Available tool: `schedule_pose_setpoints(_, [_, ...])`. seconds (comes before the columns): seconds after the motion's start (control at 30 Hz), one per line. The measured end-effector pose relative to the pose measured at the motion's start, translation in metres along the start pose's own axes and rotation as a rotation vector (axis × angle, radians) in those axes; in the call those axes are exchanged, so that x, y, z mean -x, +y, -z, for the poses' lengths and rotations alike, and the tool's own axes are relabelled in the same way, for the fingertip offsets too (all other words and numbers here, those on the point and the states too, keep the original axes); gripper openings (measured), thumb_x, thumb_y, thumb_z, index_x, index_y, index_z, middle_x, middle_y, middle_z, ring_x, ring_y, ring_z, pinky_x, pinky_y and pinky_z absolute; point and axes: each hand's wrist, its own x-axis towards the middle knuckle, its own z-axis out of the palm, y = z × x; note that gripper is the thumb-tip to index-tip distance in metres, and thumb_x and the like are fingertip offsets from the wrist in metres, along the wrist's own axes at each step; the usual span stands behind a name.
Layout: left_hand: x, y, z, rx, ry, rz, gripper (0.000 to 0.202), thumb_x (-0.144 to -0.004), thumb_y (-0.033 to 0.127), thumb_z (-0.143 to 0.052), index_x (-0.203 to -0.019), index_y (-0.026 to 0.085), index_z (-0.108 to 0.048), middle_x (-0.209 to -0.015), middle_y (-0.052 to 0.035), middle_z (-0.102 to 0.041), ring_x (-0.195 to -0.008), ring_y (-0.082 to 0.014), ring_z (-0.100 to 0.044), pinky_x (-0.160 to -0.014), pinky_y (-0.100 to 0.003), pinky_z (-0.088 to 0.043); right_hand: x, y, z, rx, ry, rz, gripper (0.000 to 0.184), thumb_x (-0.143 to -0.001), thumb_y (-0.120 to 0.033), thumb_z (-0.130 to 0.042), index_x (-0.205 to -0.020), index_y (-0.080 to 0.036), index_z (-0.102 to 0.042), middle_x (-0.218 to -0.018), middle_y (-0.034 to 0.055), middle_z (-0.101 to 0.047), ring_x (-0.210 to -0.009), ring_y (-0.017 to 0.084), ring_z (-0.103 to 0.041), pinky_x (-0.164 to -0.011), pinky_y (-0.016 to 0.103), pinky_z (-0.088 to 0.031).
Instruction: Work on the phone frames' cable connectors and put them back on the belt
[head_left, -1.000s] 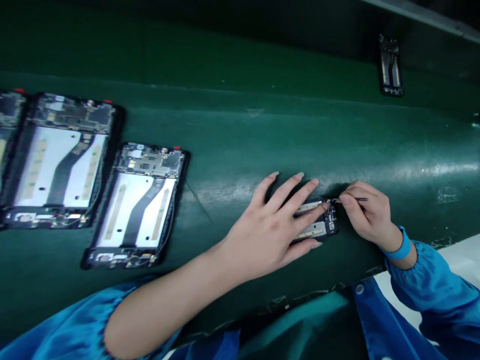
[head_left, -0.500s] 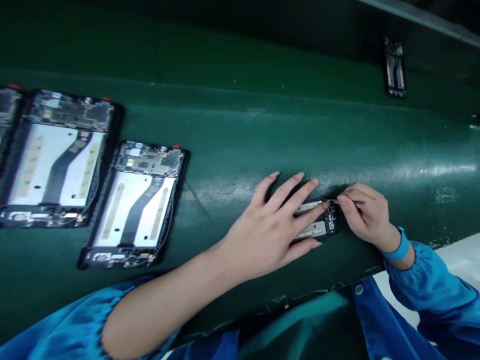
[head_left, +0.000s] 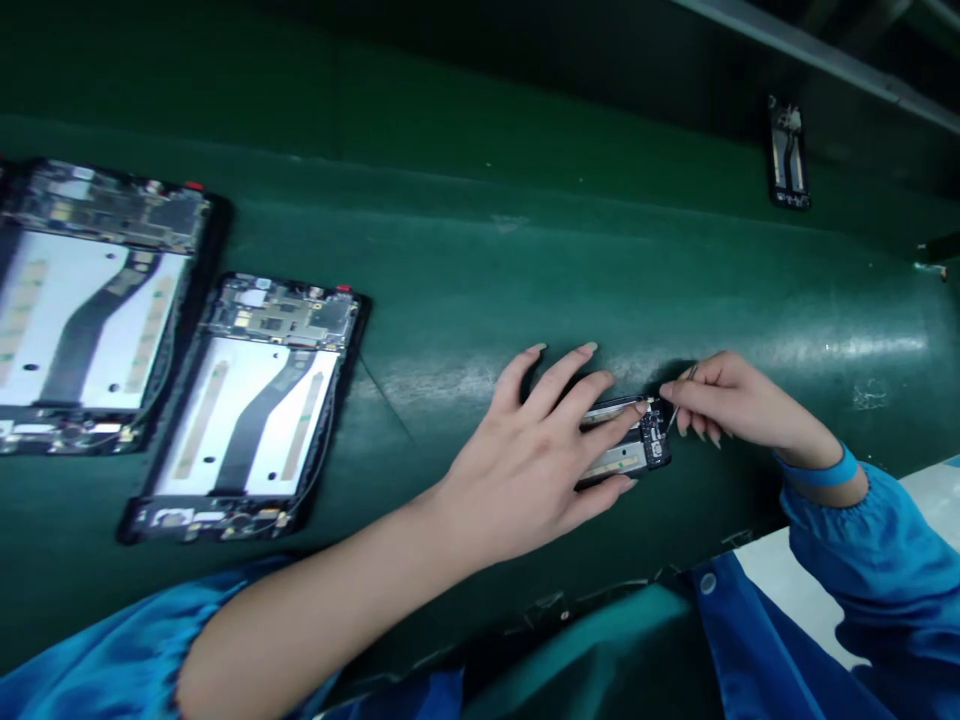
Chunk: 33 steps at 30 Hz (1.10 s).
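Observation:
My left hand (head_left: 536, 455) lies flat with spread fingers on an opened phone frame (head_left: 636, 447) on the green belt, covering most of it. Only the frame's right end with a small circuit board shows. My right hand (head_left: 731, 405) pinches thin tweezers (head_left: 681, 395) at that exposed end, their tip touching the frame's upper right corner. Both forearms wear blue sleeves, and a blue band circles my right wrist.
Two more opened phone frames (head_left: 247, 405) (head_left: 82, 300) lie on the green conveyor belt (head_left: 480, 250) at the left, white inner plates up. Another small frame (head_left: 787, 150) sits far back right. A white surface (head_left: 825, 590) edges the belt at lower right.
My right hand has turned, so the tweezers now point steeply down at the frame's corner instead of lying level. The phone frames on the left have shifted further left in view.

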Motion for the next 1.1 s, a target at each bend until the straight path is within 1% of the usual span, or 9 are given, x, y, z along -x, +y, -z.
schedule_pose_setpoints(0.07, [0.000,-0.002,-0.001,-0.007,0.009,-0.045,0.046,-0.095,0.050,-0.061,-0.130,0.023,-0.071,-0.135,-0.0163,-0.064,-0.138,-0.0448,-0.048,-0.112,-0.071,-0.035,-0.003,-0.008,0.003,0.025,-0.150,-0.081,0.042,-0.094,-0.037,-0.061,-0.058,-0.017,-0.067,-0.050,0.0003,-0.063,-0.037,0.008,-0.052,-0.041,0.020,-0.042])
schedule_pose_setpoints(0.13, [0.001,-0.005,-0.002,-0.018,0.010,-0.090,0.045,-0.096,0.051,-0.060,-0.129,0.024,-0.072,-0.141,-0.0148,-0.062,-0.139,-0.0431,-0.048,-0.113,-0.069,-0.035,-0.006,-0.014,0.002,0.044,-0.197,-0.110,0.040,-0.094,-0.033,-0.060,-0.057,-0.017,-0.067,-0.050,0.0008,-0.065,-0.036,0.007,-0.052,-0.039,0.018,-0.041])
schedule_pose_setpoints(0.4, [0.002,-0.005,-0.006,-0.057,0.010,-0.114,0.044,-0.096,0.053,-0.059,-0.128,0.025,-0.072,-0.146,-0.0150,-0.059,-0.141,-0.0410,-0.046,-0.112,-0.065,-0.034,-0.007,-0.019,-0.001,0.049,-0.192,-0.166,0.038,-0.091,-0.025,-0.061,-0.055,-0.016,-0.068,-0.054,0.0032,-0.069,-0.040,0.007,-0.058,-0.041,0.016,-0.044])
schedule_pose_setpoints(0.5, [0.003,-0.006,0.000,-0.016,0.005,-0.124,0.042,-0.096,0.052,-0.061,-0.125,0.025,-0.073,-0.145,-0.0147,-0.060,-0.140,-0.0405,-0.047,-0.112,-0.063,-0.033,-0.006,-0.020,-0.002,0.062,-0.180,-0.161,0.038,-0.091,-0.022,-0.060,-0.054,-0.016,-0.068,-0.054,0.0035,-0.070,-0.042,0.008,-0.061,-0.042,0.016,-0.045])
schedule_pose_setpoints(0.57, [0.003,-0.016,0.012,0.035,0.004,-0.067,0.037,-0.098,0.050,-0.058,-0.122,0.025,-0.074,-0.135,-0.0126,-0.067,-0.131,-0.0364,-0.055,-0.107,-0.057,-0.037,-0.006,-0.021,-0.003,0.072,-0.173,-0.163,0.038,-0.090,-0.020,-0.060,-0.053,-0.016,-0.068,-0.054,0.0038,-0.070,-0.042,0.009,-0.062,-0.043,0.017,-0.047])
schedule_pose_setpoints(0.63, [0.003,-0.032,0.029,0.089,-0.031,0.062,0.030,-0.101,0.044,-0.055,-0.113,0.026,-0.076,-0.116,-0.0079,-0.075,-0.113,-0.0288,-0.064,-0.098,-0.047,-0.042,-0.007,-0.019,-0.004,0.074,-0.181,-0.170,0.037,-0.089,-0.020,-0.060,-0.054,-0.016,-0.070,-0.055,0.0049,-0.071,-0.043,0.010,-0.064,-0.043,0.017,-0.048])
schedule_pose_setpoints(0.7, [0.002,-0.049,0.048,0.159,-0.132,0.171,0.025,-0.100,0.037,-0.056,-0.101,0.027,-0.078,-0.098,-0.0031,-0.077,-0.094,-0.0221,-0.067,-0.088,-0.039,-0.044,-0.009,-0.016,-0.003,0.073,-0.195,-0.184,0.036,-0.089,-0.022,-0.061,-0.055,-0.017,-0.072,-0.057,0.0068,-0.072,-0.045,0.013,-0.066,-0.040,0.018,-0.047])
schedule_pose_setpoints(0.8, [-0.001,-0.065,0.064,0.303,-0.310,0.205,0.021,-0.097,0.027,-0.059,-0.093,0.026,-0.080,-0.092,-0.0009,-0.078,-0.089,-0.0191,-0.065,-0.087,-0.035,-0.045,-0.013,-0.009,-0.003,0.054,-0.218,-0.200,0.034,-0.088,-0.026,-0.063,-0.058,-0.017,-0.075,-0.059,0.0098,-0.074,-0.051,0.016,-0.070,-0.038,0.018,-0.047])
schedule_pose_setpoints(1.1, [-0.004,-0.066,0.051,0.415,-0.338,0.233,0.014,-0.095,0.024,-0.067,-0.093,0.025,-0.081,-0.091,-0.0011,-0.078,-0.094,-0.0199,-0.060,-0.096,-0.037,-0.038,-0.014,-0.010,-0.004,0.064,-0.254,-0.246,0.034,-0.089,-0.027,-0.060,-0.061,-0.014,-0.074,-0.063,0.0098,-0.075,-0.057,0.015,-0.072,-0.043,0.016,-0.050])
